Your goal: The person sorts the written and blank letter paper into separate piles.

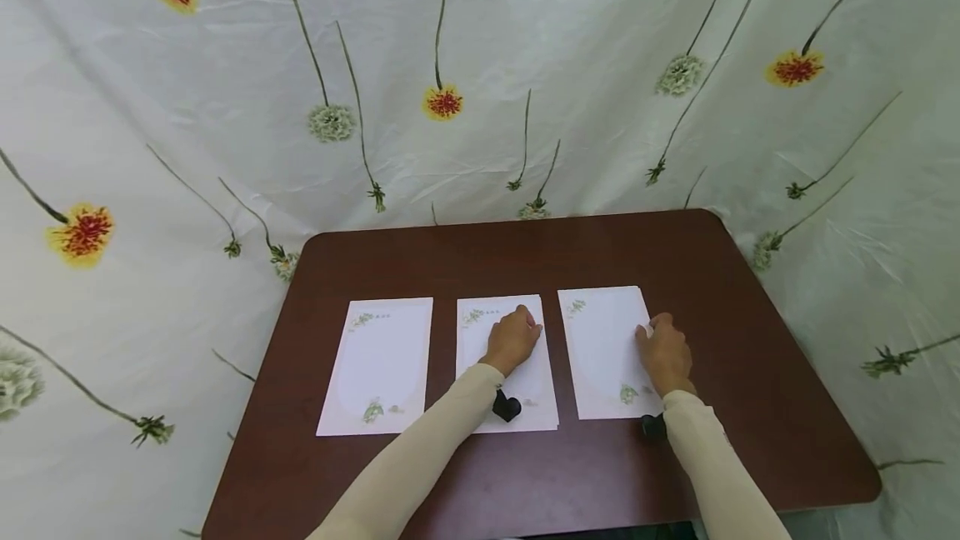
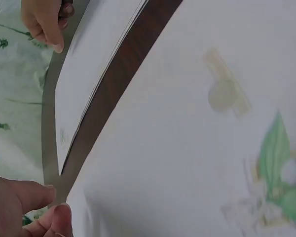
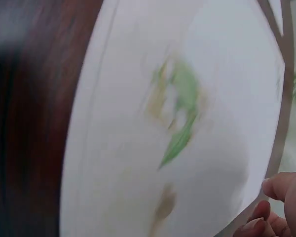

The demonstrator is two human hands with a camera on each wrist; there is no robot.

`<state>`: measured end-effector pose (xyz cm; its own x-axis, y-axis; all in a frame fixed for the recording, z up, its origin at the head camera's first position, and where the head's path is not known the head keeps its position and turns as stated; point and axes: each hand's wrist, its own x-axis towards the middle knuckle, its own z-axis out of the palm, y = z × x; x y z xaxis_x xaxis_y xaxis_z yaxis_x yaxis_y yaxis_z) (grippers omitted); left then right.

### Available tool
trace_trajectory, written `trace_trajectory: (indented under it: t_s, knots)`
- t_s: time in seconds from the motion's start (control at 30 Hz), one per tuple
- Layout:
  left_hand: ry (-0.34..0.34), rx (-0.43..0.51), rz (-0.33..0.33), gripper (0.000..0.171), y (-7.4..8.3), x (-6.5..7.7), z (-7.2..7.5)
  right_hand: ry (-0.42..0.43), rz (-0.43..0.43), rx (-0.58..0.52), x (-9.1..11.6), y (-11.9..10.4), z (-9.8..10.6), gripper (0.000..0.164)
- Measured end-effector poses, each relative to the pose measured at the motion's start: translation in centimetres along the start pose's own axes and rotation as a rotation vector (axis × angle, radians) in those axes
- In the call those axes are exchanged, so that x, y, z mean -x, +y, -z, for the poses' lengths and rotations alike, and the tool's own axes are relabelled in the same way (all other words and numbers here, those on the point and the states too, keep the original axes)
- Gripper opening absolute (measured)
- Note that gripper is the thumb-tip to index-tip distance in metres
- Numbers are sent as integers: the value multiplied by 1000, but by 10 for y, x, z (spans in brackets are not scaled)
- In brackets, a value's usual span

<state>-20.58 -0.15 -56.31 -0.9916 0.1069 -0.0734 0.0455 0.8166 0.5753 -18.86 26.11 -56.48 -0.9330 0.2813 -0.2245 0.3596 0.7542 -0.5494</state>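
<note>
Three white printed paper sheets lie side by side on the brown table. Over the upper right part of the middle sheet (image 1: 487, 357) is my left hand (image 1: 513, 338). In the left wrist view its bent thumb and fingers (image 2: 58, 219) lie close by the paper edge, with a small gap between their tips. My right hand (image 1: 666, 354) is at the right edge of the right-hand sheet (image 1: 603, 357). Its thumb (image 3: 276, 186) touches or nearly touches that edge in the right wrist view, the other fingers bent below, apart from the thumb. Thin layered edges show on the middle and right sheets.
The left sheet (image 1: 378, 365) lies apart from both hands. The brown table (image 1: 525, 482) has rounded corners. A white flower-patterned cloth (image 1: 247, 48) hangs behind and beside it. Black straps with a heart-shaped piece (image 1: 507, 407) sit at the wrists.
</note>
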Motion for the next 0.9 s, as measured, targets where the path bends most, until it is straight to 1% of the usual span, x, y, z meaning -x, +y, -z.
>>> trace_trajectory:
  t_s: [0.13,0.23,0.33,0.43,0.5,0.63,0.77,0.9]
  knots:
    - [70,2,88,19,-22,7,22,1,69,-9,10,-24,-14,36]
    - [134,6,146,24,-41,14,34,-27,137,-20,18,-45,-28,34]
    - [172,6,190,34,-60,22,43,-77,182,-32,28,-67,-43,36]
    - [186,27,227,43,-76,33,48,-118,213,-45,39,-86,-57,40]
    - [193,56,246,46,-84,40,51,-138,218,-44,46,-96,-66,43]
    - [194,90,257,42,-91,49,46,-124,217,36,55,-106,-79,48]
    - [190,117,258,34,-92,54,43,-97,211,124,60,-111,-91,55]
    - [193,156,280,34,-91,54,41,-110,176,110,61,-118,-96,56]
